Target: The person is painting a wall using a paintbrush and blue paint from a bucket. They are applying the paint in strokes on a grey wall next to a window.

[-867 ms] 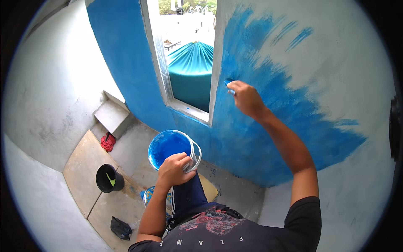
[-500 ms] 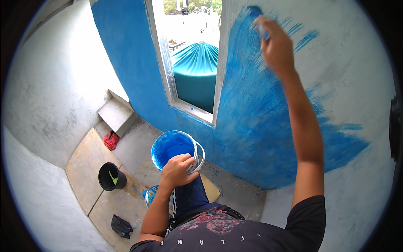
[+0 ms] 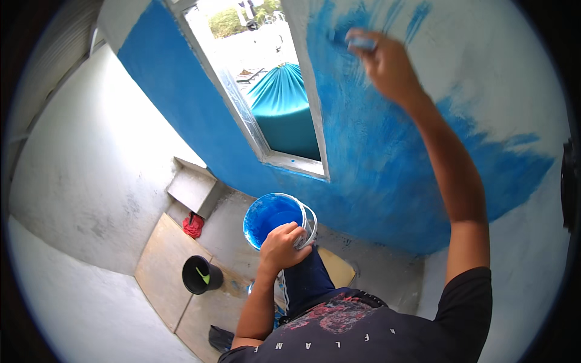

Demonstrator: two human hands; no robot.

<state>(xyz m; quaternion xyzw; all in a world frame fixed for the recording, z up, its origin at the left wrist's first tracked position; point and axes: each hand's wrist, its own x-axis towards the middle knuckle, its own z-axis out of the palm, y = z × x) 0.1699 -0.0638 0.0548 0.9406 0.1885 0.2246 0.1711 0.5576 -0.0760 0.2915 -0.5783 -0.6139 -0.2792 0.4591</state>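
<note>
My left hand grips the near rim of a white paint bucket, which hangs in front of my body with blue paint inside and its handle folded to the right. Raised high, my right hand is closed around a paintbrush. The brush's dark, blue-wet end reaches left to the wall, beside the upper part of the window frame. Blue paint covers the wall's lower part, with streaky strokes around the brush and bare grey-white plaster to the right.
A narrow window opening cuts through the wall, showing green cloth outside. Below left, a black bucket with a green item inside stands on boards. A red cloth lies by a concrete step. A black bag lies nearer.
My right hand and the brush have moved lower and leftward along the wall, closer to the window. The view has tilted; my left hand still holds the bucket.
</note>
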